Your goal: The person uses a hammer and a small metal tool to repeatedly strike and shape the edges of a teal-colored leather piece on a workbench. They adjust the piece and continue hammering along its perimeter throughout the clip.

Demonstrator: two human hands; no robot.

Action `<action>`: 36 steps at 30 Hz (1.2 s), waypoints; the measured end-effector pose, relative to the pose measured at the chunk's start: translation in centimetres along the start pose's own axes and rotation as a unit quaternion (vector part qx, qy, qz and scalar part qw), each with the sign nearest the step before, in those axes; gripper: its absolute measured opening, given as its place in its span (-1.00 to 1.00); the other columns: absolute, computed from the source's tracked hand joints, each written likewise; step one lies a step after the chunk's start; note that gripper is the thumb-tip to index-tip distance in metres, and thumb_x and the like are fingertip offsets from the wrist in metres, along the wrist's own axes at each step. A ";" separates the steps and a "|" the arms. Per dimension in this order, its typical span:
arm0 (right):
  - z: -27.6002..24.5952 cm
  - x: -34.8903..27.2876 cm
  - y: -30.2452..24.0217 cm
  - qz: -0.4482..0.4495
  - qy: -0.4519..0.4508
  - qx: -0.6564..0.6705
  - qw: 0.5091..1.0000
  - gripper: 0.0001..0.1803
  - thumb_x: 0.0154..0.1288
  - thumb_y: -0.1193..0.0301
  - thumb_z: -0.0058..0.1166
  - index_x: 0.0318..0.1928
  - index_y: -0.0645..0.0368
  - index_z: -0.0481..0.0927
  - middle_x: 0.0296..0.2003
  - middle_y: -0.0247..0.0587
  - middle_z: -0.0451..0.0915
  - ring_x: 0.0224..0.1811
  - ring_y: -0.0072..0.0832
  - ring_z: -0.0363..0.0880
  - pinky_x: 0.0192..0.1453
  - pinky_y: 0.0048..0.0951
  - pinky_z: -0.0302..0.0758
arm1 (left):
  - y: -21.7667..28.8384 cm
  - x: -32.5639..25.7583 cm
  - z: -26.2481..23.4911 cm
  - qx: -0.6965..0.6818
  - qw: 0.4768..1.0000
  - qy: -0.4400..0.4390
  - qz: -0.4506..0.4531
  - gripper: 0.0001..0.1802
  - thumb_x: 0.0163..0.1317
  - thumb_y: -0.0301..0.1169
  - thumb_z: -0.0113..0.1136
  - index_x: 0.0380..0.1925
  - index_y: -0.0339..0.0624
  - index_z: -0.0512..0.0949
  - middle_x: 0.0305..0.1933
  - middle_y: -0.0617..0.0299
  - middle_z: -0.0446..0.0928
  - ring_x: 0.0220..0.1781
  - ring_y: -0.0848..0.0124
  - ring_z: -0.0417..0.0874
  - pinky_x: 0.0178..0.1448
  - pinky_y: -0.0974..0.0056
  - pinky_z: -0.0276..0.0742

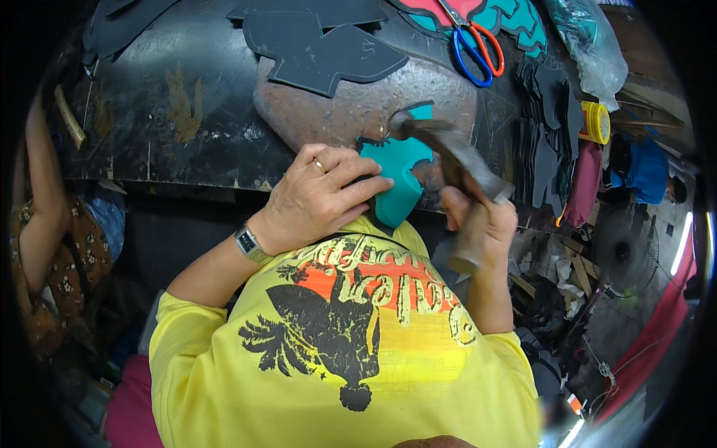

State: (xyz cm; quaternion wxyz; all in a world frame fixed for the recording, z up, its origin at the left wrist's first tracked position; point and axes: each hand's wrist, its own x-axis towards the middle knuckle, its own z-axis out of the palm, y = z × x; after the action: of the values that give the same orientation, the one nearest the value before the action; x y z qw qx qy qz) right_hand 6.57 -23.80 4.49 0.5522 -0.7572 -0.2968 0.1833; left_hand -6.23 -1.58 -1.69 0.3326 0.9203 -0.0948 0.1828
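Observation:
My left hand, with a ring and a wristwatch, holds a teal cut piece with black edging by its left side. The piece lies over the near edge of a worn brown slab, its lower tip hanging toward me. In my closed right hand is a hammer, its wooden handle pointing down toward me. The hammer's head is over the slab, just above and to the right of the teal piece, slightly blurred. Whether it touches anything, I cannot tell.
Dark grey cut pieces lie across the slab's far side. Scissors with blue and red handles rest near teal and red pieces. Stacks of dark pieces stand right, beside a yellow tub. Another person's arm is at left.

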 end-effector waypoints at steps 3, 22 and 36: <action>-0.1 0.7 0.0 0.021 -0.008 -0.077 0.997 -0.50 0.42 0.63 0.30 0.35 0.27 0.63 0.18 0.03 0.76 0.12 -0.47 0.76 0.21 -0.40 0.61 | 0.0 0.0 0.0 0.000 1.000 0.000 -0.003 -0.41 0.00 -0.36 0.59 0.13 0.06 0.71 0.15 0.40 0.61 0.23 0.34 0.58 0.32 0.12 0.40; -1.9 2.9 0.9 0.111 0.147 0.023 0.983 -0.51 0.50 0.54 0.27 0.38 0.32 0.60 -0.28 -0.27 0.70 -0.45 -0.68 0.52 -0.41 -0.61 0.38 | -0.2 0.2 -0.3 -0.029 1.000 -0.003 -0.012 -0.41 -0.01 -0.40 0.61 0.12 0.04 0.70 0.11 0.35 0.61 0.22 0.28 0.59 0.31 0.09 0.40; -3.7 2.8 3.2 0.132 0.184 0.067 0.972 -0.70 0.47 0.47 0.36 0.10 0.38 0.69 -0.40 -0.29 0.65 -0.52 -0.66 0.52 -0.44 -0.60 0.41 | -0.2 3.7 -3.9 -0.090 0.991 0.090 0.031 -0.59 0.06 -0.53 0.51 -0.04 0.00 0.77 -0.04 0.28 0.69 0.08 0.28 0.70 0.26 0.05 0.45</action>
State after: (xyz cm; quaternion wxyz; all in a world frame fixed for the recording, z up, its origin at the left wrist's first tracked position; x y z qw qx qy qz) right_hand 11.72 -25.42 2.78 0.6180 -0.7715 -0.0747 0.1315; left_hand -3.84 0.93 2.48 0.4153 0.8630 -0.1091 0.2661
